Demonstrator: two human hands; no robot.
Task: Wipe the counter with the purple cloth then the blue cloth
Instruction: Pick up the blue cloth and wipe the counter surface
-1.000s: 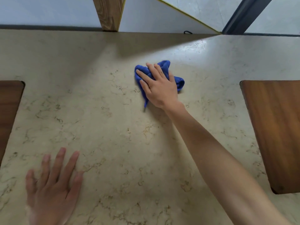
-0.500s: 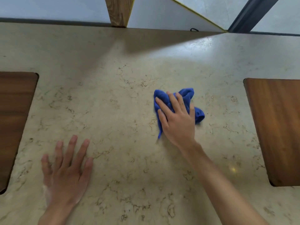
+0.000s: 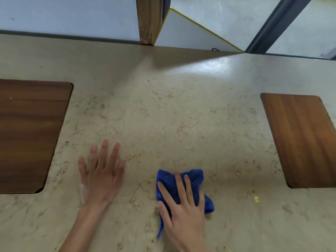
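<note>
The counter (image 3: 181, 110) is polished beige stone with thin brown veins, glossy where light falls at the far right. The right hand (image 3: 183, 211) lies flat, fingers spread, pressing the blue cloth (image 3: 194, 179), a crumpled, fuzzy wad near the front edge; the palm hides most of it. The left hand (image 3: 100, 177) rests open on bare stone just beside. Two dark wood panels (image 3: 31, 135) with rounded corners flank them, both cut off by the frame.
</note>
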